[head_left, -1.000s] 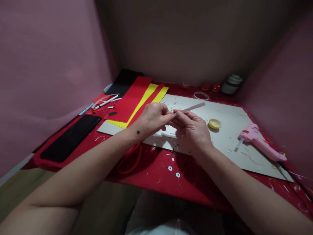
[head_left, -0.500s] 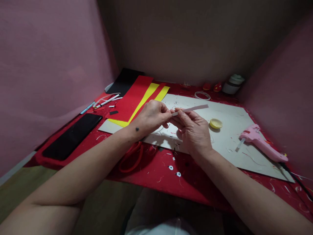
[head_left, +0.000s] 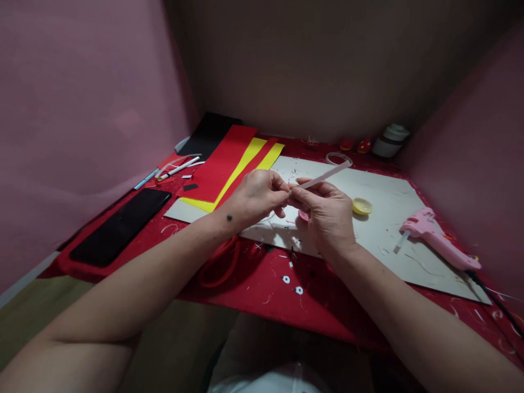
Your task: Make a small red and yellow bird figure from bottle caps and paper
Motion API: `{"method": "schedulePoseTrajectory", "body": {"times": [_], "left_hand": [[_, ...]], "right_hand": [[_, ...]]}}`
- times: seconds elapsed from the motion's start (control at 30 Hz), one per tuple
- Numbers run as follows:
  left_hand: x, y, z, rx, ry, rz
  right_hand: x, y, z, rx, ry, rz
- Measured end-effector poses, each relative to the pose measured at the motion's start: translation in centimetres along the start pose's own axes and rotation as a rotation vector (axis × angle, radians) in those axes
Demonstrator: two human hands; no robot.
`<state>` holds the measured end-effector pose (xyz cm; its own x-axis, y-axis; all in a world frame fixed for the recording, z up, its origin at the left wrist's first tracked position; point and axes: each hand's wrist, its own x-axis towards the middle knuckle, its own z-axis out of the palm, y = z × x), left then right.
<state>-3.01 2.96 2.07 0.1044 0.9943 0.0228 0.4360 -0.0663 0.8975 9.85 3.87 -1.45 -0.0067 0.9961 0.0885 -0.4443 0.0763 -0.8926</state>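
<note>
A narrow white paper strip (head_left: 327,173) runs between both hands, its free end pointing up and to the right. My left hand (head_left: 262,194) pinches the near end of the strip between thumb and fingers; that end is mostly hidden. Close beside it, my right hand (head_left: 327,210) holds the strip between thumb and forefinger. Both are above a white board (head_left: 385,229). Partly covered by my right hand, a small pinkish-red round piece (head_left: 303,216) lies on the board. A yellow small cup-shaped piece (head_left: 362,206) sits to the right.
A pink glue gun (head_left: 440,240) lies at the right with its cord. Red corrugated sheets (head_left: 221,169), yellow ones (head_left: 242,169) and a black sheet (head_left: 210,134) are at the back left. A black phone (head_left: 120,226) lies left. Two paper eyes (head_left: 292,285) rest in front.
The strip's free end has swung upward, so the strip now slants more steeply. My right hand has turned slightly, and more of the pinkish-red piece shows beneath it.
</note>
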Motion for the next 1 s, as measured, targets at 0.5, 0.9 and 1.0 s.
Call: {"method": "schedulePoseTrajectory", "body": {"times": [0.5, 0.9, 1.0], "left_hand": [[0.1, -0.3, -1.1, -0.219, -0.130, -0.030], [-0.2, -0.5, -1.7, -0.322, -0.220, -0.003], [0.2, -1.2, -1.8, -0.349, -0.213, 0.001]], "right_hand": [[0.4, 0.1, -0.4, -0.168, 0.009, -0.232], [0.3, 0.5, -0.3, -0.116, -0.020, -0.309], [0.1, 0.3, -0.2, -0.143, -0.004, -0.320]]}}
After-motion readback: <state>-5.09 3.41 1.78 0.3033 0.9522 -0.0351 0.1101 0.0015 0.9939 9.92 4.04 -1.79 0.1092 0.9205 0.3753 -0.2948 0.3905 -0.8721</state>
